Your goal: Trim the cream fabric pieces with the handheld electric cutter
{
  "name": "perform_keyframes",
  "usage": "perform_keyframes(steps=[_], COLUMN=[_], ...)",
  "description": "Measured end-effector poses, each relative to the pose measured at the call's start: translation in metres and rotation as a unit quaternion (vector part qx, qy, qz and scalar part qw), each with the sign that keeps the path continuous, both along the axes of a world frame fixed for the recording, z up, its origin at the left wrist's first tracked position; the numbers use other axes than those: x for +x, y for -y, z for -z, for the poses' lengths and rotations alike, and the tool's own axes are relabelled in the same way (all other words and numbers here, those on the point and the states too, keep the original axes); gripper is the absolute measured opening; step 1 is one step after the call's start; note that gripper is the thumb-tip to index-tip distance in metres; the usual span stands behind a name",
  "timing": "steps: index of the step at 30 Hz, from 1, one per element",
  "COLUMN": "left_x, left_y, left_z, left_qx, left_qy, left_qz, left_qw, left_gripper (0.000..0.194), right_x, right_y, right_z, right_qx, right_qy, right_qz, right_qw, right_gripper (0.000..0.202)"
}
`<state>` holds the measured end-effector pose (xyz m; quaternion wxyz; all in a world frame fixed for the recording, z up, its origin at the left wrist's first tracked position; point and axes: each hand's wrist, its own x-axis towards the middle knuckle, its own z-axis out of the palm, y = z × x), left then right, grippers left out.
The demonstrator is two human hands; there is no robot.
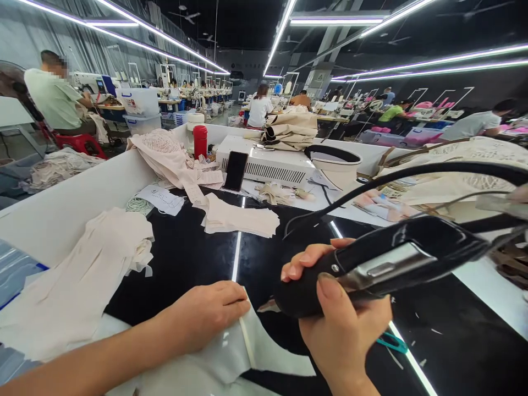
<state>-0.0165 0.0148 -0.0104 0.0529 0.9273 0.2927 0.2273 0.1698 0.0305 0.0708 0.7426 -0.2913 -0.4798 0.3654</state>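
Fingers of the right hand (pixel 346 327) are wrapped tight around a black tool (pixel 375 247) with a silver part on its side. It is tilted, up above the black surface (pixel 177 286). Fingers of the left hand (pixel 206 313) are bent and close together on the edge of a pale sheet (pixel 214 360); I can't tell if they pinch it. That sheet lies at the near side. Farther back are a pile of cream cloth pieces (pixel 241 216), a dark phone (pixel 236 170) standing up and a red bottle (pixel 200 141).
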Motion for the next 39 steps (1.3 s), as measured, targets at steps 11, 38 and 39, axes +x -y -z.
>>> perform_keyframes(steps=[11, 38, 39], left_x=[0.002, -0.004, -0.004], left_y=[0.002, 0.001, 0.001], left_z=[0.001, 0.002, 0.002], left_qx=[0.018, 0.045, 0.046], left_qy=[0.017, 0.0, -0.001], left_qz=[-0.001, 0.004, 0.004], left_qw=[1.0, 0.999, 0.999], left_gripper=[0.02, 0.02, 0.021], right_x=[-0.01, -0.008, -0.009], right_y=[-0.015, 0.0, 0.0], right_z=[0.01, 0.011, 0.011], right_qx=[0.007, 0.007, 0.007], right_qy=[-0.002, 0.01, 0.013], right_qz=[-0.004, 0.008, 0.012], right_qw=[1.0, 1.0, 1.0], right_gripper=[0.034, 0.032, 0.031])
